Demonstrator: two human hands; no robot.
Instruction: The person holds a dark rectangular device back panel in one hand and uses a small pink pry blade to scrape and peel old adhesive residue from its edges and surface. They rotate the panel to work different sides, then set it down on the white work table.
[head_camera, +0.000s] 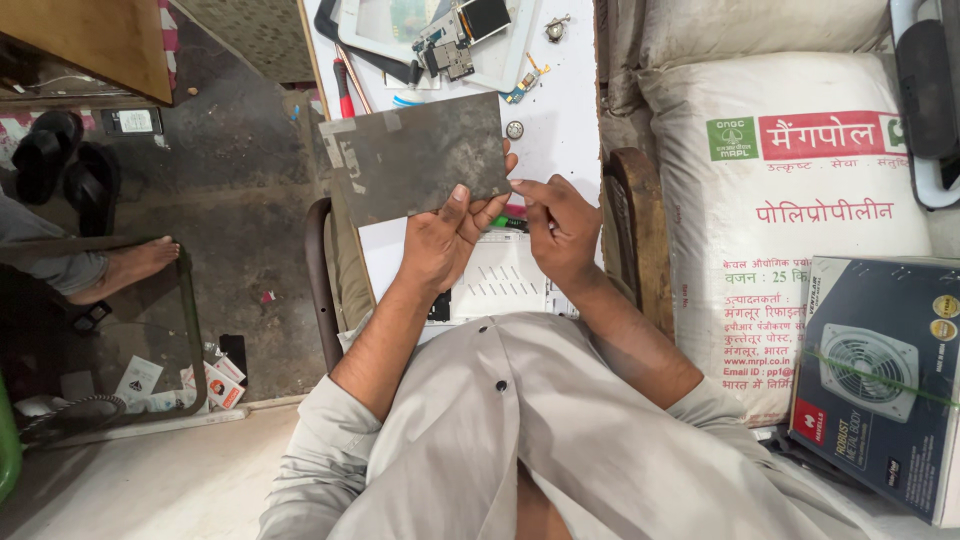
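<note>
Grey panel (415, 157) | left hand (445, 240) grasps its near edge | right hand (560, 225) pinches near-right corner | above white tabletop (570, 110)

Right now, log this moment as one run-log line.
left hand: fingers grip dark flat panel, raised | right hand: fingers at panel's lower right corner | white worktable: opened device, red-handled tool
</note>
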